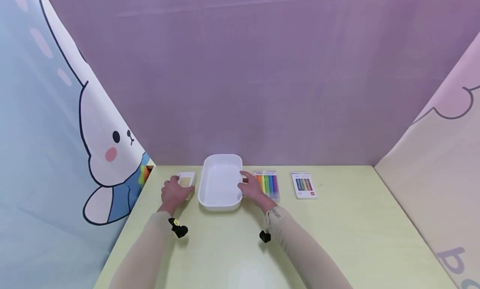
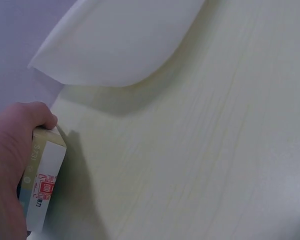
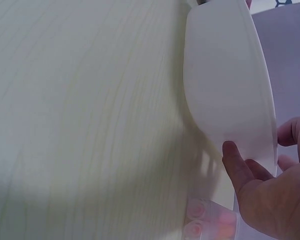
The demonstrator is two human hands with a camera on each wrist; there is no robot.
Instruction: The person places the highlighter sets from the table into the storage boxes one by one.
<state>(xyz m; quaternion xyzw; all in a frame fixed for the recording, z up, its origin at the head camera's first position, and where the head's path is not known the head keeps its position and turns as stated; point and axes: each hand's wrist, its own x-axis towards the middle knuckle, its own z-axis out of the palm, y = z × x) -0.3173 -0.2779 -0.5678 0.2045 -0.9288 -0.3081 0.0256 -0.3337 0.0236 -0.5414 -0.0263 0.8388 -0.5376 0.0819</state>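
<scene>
Currently: box [image 1: 185, 181] gripped by left hand [image 1: 175, 194], beside bin [image 1: 220, 180] | bin held at its side by right hand [image 1: 253, 190], nothing seen inside | markers [image 1: 271, 182], white pack [image 1: 304, 185] not yet gripped

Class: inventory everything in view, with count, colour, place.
Table: 1, pale yellow, lower half
Tub: 1, white, on table
Box: 1, white and beige, left of tub
Stick pack: 1, rainbow, right of tub
Flat pack: 1, white, right of stick pack
Backdrop: 1, purple, behind table
Left cloth: 1, blue, left
Right cloth: 1, pink-cream, right
Cameras: 2, black, wrists
Sleeves: 2, beige, forearms
Left hand: 1, bare, gripping box
Right hand: 1, bare, gripping tub
</scene>
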